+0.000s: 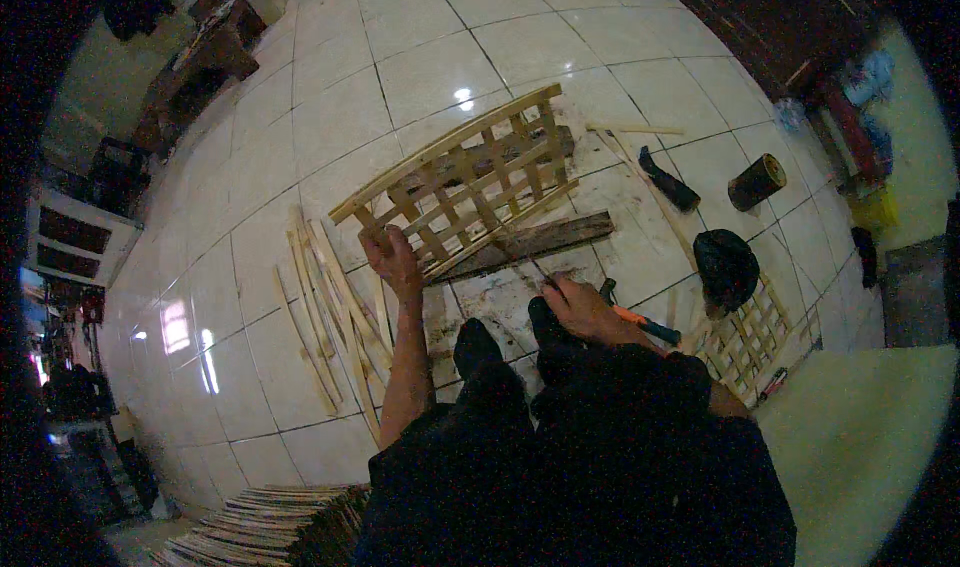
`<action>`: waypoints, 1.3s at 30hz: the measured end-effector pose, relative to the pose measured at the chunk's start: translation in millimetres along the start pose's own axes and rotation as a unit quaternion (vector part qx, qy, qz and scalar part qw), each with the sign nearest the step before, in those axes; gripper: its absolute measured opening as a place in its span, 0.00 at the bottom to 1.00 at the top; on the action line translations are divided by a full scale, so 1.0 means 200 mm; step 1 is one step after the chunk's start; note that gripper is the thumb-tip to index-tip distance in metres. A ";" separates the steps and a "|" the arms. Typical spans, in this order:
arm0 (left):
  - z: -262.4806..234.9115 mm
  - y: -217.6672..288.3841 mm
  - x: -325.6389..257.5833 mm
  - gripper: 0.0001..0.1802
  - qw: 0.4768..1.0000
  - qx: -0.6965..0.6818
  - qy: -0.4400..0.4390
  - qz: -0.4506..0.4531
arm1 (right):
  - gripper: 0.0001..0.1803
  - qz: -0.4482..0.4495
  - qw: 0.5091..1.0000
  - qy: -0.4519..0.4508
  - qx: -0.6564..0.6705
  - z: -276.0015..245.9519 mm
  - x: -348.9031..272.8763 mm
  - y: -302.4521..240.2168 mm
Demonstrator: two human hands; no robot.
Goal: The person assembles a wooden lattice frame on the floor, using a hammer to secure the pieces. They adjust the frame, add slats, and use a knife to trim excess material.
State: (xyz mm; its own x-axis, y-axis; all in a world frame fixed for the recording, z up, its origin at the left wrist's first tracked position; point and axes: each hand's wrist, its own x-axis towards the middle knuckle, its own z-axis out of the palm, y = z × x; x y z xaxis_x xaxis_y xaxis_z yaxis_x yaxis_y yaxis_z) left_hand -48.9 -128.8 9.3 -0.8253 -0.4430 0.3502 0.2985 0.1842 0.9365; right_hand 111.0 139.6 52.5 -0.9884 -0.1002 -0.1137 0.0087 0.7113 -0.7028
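Gripping the lattice panel (468, 183) by its near left corner in the closed left hand (393, 257), mid-scene over the tiled floor (240, 197). Curling the right hand (582, 310) around a thin dark tool (543, 274) near the wooden plank (565, 237). Showing loose strips (345, 312) at left.

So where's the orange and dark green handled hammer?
In the head view, the hammer lies right of centre, close beside the bare right hand, on white floor tiles.

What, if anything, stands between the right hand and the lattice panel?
In this view, a dark wooden plank lies between the right hand and the lattice panel, along the panel's near edge; the left hand holds the panel's left end directly.
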 end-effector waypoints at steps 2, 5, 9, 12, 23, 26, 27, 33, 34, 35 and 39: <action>0.01 0.00 0.00 0.08 1.000 -0.026 0.017 0.000 | 0.17 -0.012 0.999 0.046 -0.023 0.00 -0.08 0.07; -0.09 -0.06 0.02 0.11 0.999 0.050 -0.005 -0.012 | 0.16 0.054 0.995 0.079 0.016 -0.12 -0.21 0.15; -0.22 -0.30 0.05 0.16 0.998 0.028 0.009 -0.047 | 0.20 0.185 0.979 0.079 -0.027 -0.07 -0.47 0.67; -0.11 -0.11 0.03 0.21 0.995 -0.016 0.058 -0.084 | 0.21 0.151 0.971 0.140 -0.123 -0.16 -0.60 0.67; -0.32 -0.16 0.08 0.19 0.973 -0.086 -0.006 -0.212 | 0.19 0.199 0.972 0.118 0.047 -0.21 -0.47 0.30; -0.30 -0.15 0.09 0.19 0.975 -0.086 -0.032 -0.203 | 0.19 0.229 0.960 0.162 0.010 -0.20 -0.50 0.38; -0.31 -0.12 0.09 0.18 0.976 -0.104 -0.014 -0.191 | 0.19 0.247 0.956 0.157 -0.020 -0.13 -0.52 0.58; -0.49 -0.49 0.12 0.18 0.945 -0.172 0.063 -0.271 | 0.22 0.294 0.943 0.152 -0.036 -0.08 -0.59 0.81; -0.50 -0.53 0.12 0.18 0.944 -0.172 0.060 -0.275 | 0.23 0.319 0.936 0.145 -0.040 -0.09 -0.59 0.81; -0.48 -0.54 0.12 0.18 0.943 -0.172 0.053 -0.280 | 0.23 0.298 0.940 0.153 -0.066 -0.10 -0.61 0.81; -0.35 -0.42 0.06 0.19 0.957 -0.143 0.018 -0.253 | 0.24 0.324 0.930 0.142 -0.101 -0.07 -0.72 1.01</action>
State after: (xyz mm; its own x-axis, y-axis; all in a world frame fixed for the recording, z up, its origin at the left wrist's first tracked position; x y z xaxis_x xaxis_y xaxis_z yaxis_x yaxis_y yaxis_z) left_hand -50.6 -210.2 -64.2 -0.8837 -0.4422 -0.1534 -0.0114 -0.3073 0.9515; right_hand 252.4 308.2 -63.8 -0.7861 0.5623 -0.2568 0.6160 0.6776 -0.4018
